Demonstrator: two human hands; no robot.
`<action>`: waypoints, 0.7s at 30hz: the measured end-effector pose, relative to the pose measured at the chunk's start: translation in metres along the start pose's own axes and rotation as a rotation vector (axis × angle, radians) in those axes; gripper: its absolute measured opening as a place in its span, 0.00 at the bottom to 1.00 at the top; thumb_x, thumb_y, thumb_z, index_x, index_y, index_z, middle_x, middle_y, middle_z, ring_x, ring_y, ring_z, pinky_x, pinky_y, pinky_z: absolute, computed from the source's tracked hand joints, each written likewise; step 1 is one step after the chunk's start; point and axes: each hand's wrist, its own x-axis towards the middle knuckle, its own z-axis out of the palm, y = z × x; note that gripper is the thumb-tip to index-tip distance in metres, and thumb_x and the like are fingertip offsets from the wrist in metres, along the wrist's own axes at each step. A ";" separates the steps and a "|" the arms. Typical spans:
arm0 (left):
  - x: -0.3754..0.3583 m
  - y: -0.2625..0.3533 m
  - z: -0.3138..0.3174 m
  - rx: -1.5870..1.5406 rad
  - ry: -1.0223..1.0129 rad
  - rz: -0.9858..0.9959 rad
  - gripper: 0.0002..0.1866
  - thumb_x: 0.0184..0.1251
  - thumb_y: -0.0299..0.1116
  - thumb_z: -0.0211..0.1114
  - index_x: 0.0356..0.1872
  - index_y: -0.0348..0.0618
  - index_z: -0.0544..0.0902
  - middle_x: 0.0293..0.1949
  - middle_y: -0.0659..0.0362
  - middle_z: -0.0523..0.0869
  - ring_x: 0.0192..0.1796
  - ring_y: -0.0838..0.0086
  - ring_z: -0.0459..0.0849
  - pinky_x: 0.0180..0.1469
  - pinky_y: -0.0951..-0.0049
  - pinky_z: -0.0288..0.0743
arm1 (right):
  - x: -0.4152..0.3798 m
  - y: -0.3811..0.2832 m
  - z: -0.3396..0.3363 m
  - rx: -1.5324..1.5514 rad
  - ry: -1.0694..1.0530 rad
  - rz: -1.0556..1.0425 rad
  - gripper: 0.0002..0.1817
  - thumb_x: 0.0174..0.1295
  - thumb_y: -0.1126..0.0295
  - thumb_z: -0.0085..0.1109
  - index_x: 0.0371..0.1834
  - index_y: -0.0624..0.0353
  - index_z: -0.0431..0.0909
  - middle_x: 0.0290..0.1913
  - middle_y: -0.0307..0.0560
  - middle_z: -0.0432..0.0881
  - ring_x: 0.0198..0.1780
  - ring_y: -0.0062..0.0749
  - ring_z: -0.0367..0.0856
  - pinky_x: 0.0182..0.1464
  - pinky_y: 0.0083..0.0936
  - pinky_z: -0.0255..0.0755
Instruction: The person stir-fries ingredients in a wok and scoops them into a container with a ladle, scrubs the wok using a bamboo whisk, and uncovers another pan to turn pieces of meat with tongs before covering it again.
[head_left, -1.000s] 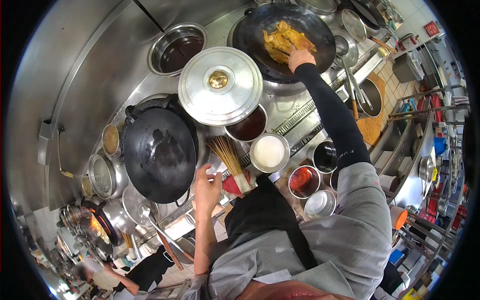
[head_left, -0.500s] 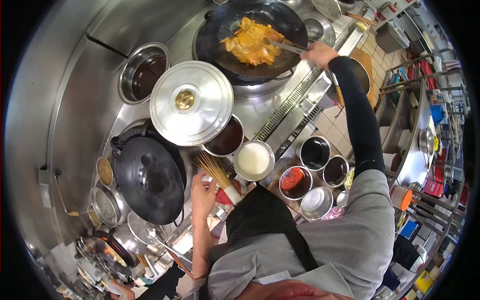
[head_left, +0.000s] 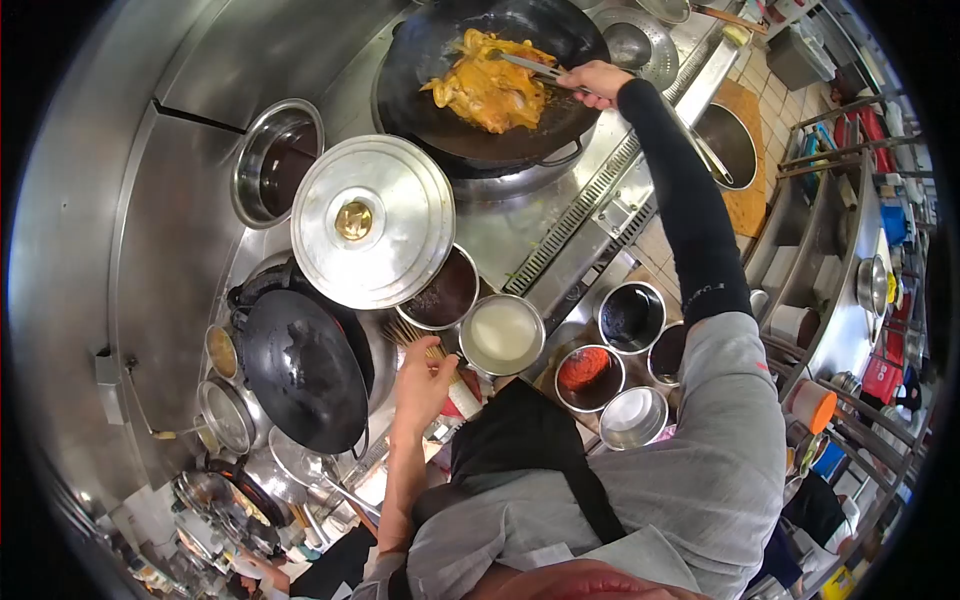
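Note:
Orange-yellow food lies in a large black wok. My right hand grips metal tongs, whose tips touch the food. Lower down, my left hand is raised over a bamboo brush, partly covering it. Its thumb and fingers are bent and apart, with nothing visible between them. A bowl of white liquid stands just right of that hand. Above it are a pot of dark liquid and a big round metal lid with a brass knob.
A second black wok sits at the left. A steel pot of dark sauce stands near the wall. Right of the white liquid are containers of dark liquid and red paste. Metal shelving runs along the right. Part of another person shows lower left.
My right hand and the tongs have moved left and up over the food. My left hand has risen slightly, now covering more of the brush. The whole view has shifted a little.

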 end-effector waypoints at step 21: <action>0.016 0.014 0.000 -0.057 -0.033 0.013 0.22 0.73 0.33 0.70 0.62 0.32 0.78 0.55 0.47 0.86 0.46 0.67 0.88 0.48 0.65 0.83 | -0.051 0.039 0.009 0.417 -0.018 -0.011 0.12 0.72 0.65 0.67 0.49 0.61 0.79 0.27 0.35 0.74 0.18 0.12 0.62 0.15 0.17 0.48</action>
